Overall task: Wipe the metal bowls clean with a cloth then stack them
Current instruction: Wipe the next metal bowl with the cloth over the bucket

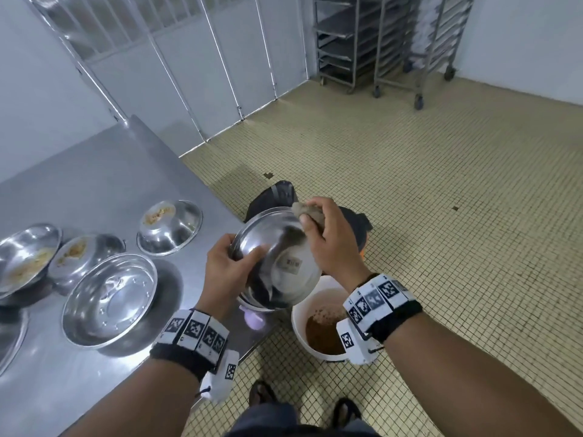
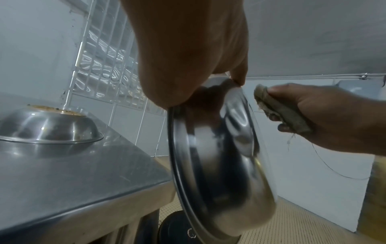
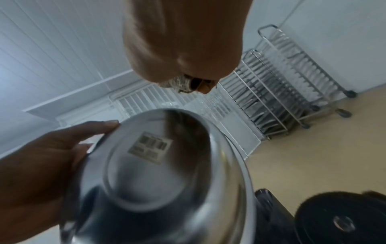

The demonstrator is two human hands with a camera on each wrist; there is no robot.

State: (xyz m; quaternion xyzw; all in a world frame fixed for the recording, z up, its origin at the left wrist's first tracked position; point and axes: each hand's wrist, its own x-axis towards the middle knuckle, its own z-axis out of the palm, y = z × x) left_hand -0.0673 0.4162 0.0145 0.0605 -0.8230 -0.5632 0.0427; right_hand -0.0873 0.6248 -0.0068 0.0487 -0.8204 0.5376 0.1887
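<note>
My left hand grips the rim of a metal bowl held tilted over the table's corner, its underside with a barcode sticker facing me. My right hand clutches a bunched grey-brown cloth by the bowl's upper edge. In the left wrist view the cloth stands a small gap away from the bowl. The right wrist view shows the bowl's base and the left hand's fingers on its rim.
On the steel table a clean bowl sits upright, and several bowls with food residue lie further left and behind. A white bucket of brown liquid and black objects stand on the tiled floor. Wheeled racks line the far wall.
</note>
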